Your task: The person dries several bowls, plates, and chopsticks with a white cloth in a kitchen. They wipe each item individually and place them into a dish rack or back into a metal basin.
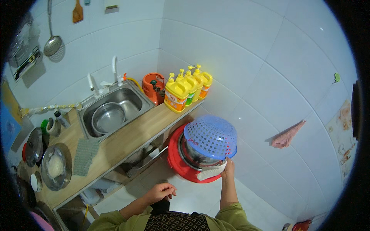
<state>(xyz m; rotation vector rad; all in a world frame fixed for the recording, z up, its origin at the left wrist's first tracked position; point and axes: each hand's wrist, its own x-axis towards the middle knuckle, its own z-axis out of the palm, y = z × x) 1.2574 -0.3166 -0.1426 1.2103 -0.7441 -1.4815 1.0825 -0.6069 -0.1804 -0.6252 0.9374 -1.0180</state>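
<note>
My right hand (229,168) grips a white cloth (212,171) just below the rim of a blue plastic colander (212,135). I cannot tell whether the fingers also hold that rim. The colander is upside down over stacked metal basins (199,154), which rest in a wide red plastic basin (177,161) by the counter's end. Left of the stack, my left hand (162,192) hangs in front of my body with loosely bent fingers and nothing visible in it.
A wooden counter (136,127) holds a steel sink (133,101) with a metal bowl (108,118) inside. Yellow pump bottles (176,95), an orange gas cylinder (149,92), a grey-green cloth (85,157) and a dough bowl (46,173) surround it. A pink cloth (287,135) hangs at right.
</note>
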